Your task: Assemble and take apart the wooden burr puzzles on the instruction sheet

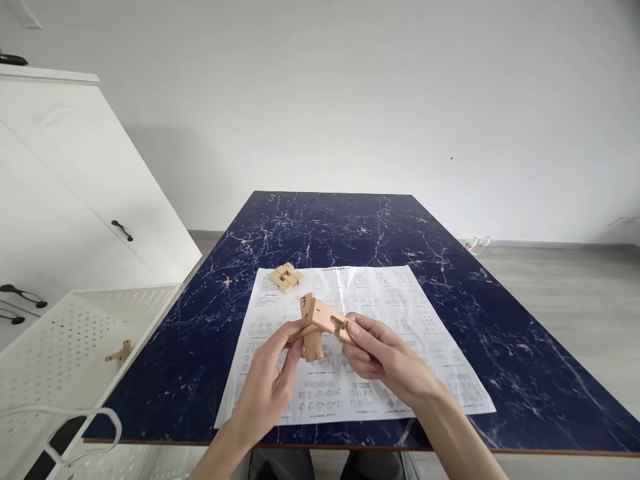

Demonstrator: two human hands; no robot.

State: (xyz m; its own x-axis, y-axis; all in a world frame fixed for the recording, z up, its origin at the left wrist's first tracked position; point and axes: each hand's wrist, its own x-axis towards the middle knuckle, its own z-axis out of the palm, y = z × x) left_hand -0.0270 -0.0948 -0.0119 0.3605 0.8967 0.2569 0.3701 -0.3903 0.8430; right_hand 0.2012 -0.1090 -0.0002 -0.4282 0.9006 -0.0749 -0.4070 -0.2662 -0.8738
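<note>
My left hand pinches an upright wooden puzzle piece with a dark mark near its top. My right hand grips the right end of a notched wooden puzzle bar between thumb and fingers. The bar slants across the front of the upright piece and touches it or lies very close; whether they interlock I cannot tell. A slot shows in the bar near my right thumb. Both pieces are above a printed paper sheet. On its far left corner lies a small square wooden puzzle assembly with a hole in its middle.
The sheet lies on a dark blue marble-patterned table. At left stands a white perforated bin with a wooden puzzle piece inside. A white cable loops by the table's left front corner. Behind the bin is a white cabinet.
</note>
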